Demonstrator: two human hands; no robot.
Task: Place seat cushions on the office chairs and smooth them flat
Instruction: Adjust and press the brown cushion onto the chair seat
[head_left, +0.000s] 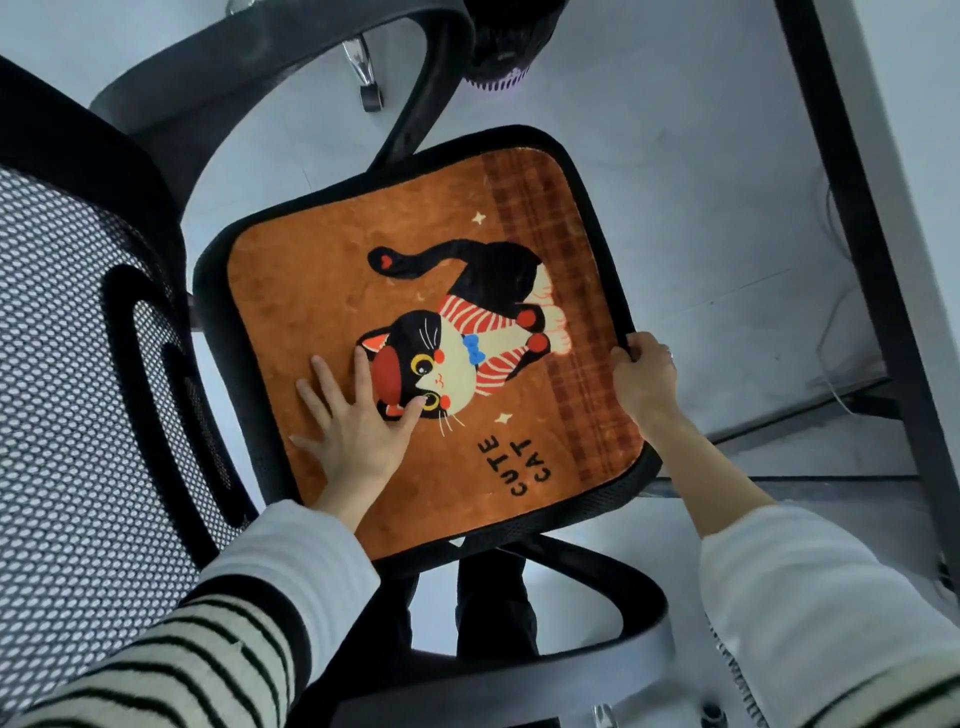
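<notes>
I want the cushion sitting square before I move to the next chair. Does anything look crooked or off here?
Nothing stands out. The orange cat cushion lies flat within the black seat edge, its border roughly even. The left hand presses flat on it; the right hand grips the seat's front edge.

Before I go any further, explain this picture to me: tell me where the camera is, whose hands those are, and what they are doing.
There is no machine here. The one picture comes from a wide-angle camera worn on a person's head, looking down at their own two hands.

Below them is a black office chair with a mesh backrest. On its seat lies a square orange plush cushion printed with a black and white cat and the words CUTE CAT.

The left hand lies flat on the cushion, fingers spread, pressing it down. The right hand curls its fingers round the seat's front edge, next to the cushion's checked border. Both arms wear white sleeves with striped upper parts.
</notes>
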